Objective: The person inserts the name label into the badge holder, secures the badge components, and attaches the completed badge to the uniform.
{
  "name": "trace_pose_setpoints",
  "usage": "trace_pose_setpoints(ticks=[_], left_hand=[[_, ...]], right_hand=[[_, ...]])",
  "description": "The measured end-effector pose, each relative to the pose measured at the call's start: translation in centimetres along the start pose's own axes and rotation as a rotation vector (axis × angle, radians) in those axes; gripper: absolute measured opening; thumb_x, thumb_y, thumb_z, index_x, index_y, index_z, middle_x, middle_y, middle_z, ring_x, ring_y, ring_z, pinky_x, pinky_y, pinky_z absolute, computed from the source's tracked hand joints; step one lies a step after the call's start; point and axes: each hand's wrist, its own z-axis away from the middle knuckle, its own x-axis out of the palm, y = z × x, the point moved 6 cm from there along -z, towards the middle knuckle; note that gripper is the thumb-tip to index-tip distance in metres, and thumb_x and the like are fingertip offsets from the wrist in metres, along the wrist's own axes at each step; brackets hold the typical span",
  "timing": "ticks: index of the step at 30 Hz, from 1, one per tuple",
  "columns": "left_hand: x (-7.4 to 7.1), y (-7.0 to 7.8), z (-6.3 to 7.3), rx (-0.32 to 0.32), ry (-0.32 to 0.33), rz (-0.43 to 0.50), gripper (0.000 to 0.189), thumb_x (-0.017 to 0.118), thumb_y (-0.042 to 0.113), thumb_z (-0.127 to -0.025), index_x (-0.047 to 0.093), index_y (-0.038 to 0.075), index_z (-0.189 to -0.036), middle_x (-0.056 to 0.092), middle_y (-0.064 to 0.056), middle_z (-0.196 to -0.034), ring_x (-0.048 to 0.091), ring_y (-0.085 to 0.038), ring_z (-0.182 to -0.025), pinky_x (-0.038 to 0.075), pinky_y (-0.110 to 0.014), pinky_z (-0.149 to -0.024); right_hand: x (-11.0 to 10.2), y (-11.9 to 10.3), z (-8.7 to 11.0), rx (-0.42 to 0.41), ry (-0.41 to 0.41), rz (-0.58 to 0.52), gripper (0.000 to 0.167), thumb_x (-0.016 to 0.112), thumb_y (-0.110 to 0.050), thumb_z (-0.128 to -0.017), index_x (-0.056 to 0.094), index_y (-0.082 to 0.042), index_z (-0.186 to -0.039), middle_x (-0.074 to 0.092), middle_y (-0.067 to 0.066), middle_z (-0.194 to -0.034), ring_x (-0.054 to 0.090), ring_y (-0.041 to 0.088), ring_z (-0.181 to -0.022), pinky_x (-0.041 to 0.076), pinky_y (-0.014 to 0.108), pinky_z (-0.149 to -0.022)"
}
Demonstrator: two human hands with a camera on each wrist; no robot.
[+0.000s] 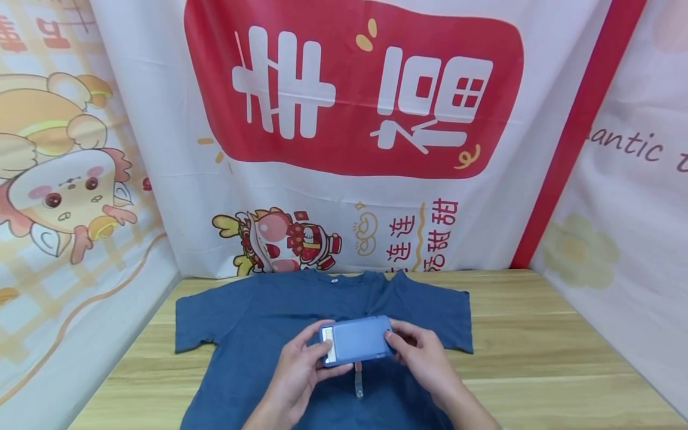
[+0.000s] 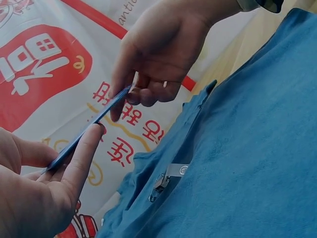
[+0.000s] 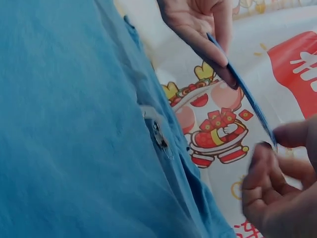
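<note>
A flat blue badge holder (image 1: 359, 340) with a white strip at its left end is held up over a blue T-shirt (image 1: 242, 352). My left hand (image 1: 298, 364) pinches its left end, thumb on the white strip. The right hand (image 1: 424, 355) pinches the other end between thumb and fingers. In both wrist views the holder (image 3: 250, 101) appears edge-on, as a thin blue plate. Below it, a badge clip (image 2: 161, 183) with a metal jaw, a pin and a clear snap strap (image 1: 359, 384) lies on the shirt.
The shirt lies spread on a wooden table (image 1: 537, 334), collar toward the back. Printed cloth hangs behind as a back wall (image 1: 355, 89). More printed cloth closes off the left side (image 1: 64, 197) and the right side (image 1: 618, 197).
</note>
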Motion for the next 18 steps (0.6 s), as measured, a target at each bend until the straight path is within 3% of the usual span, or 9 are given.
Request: trace_pose_setpoints(ticks=[4,8,13,18], left_hand=[[0.09,-0.08,0.0,-0.003,-0.011,0.01,0.051,0.049,0.01,-0.114,0.039,0.003,-0.164,0.047,-0.033,-0.16,0.074,-0.031,-0.121,0.066,-0.045,-0.096],[0.16,-0.35,-0.06,-0.008,-0.026,0.032,0.054,0.048,0.009,-0.114,0.034,0.0,-0.166,0.05,-0.033,-0.158,0.075,-0.032,-0.12,0.066,-0.045,-0.096],[0.15,-0.51,0.01,-0.018,-0.037,0.066,0.054,0.045,0.009,-0.115,0.03,-0.002,-0.167,0.05,-0.034,-0.159,0.074,-0.035,-0.122,0.065,-0.047,-0.096],[0.59,-0.42,0.11,-0.027,-0.078,0.102,0.054,0.044,0.017,-0.118,0.032,0.004,-0.168,0.035,-0.035,-0.168,0.068,-0.036,-0.131,0.063,-0.048,-0.1]], right_hand=[[-0.46,0.05,-0.17,-0.011,0.089,-0.075,0.024,0.077,-0.018,-0.101,0.078,-0.006,-0.121,0.073,0.004,-0.091,0.062,0.018,-0.076,0.057,0.03,-0.064],[-0.45,0.26,-0.03,-0.032,0.111,-0.091,0.012,0.079,-0.015,-0.099,0.079,-0.003,-0.102,0.073,0.003,-0.084,0.062,0.017,-0.071,0.056,0.029,-0.06],[-0.15,0.47,-0.06,-0.043,0.108,-0.106,0.009,0.08,-0.012,-0.098,0.079,-0.002,-0.097,0.071,0.004,-0.077,0.062,0.019,-0.065,0.054,0.029,-0.057],[-0.43,0.47,-0.1,-0.024,0.12,-0.114,0.012,0.08,-0.013,-0.098,0.078,-0.002,-0.097,0.07,0.005,-0.077,0.062,0.019,-0.065,0.055,0.03,-0.058]])
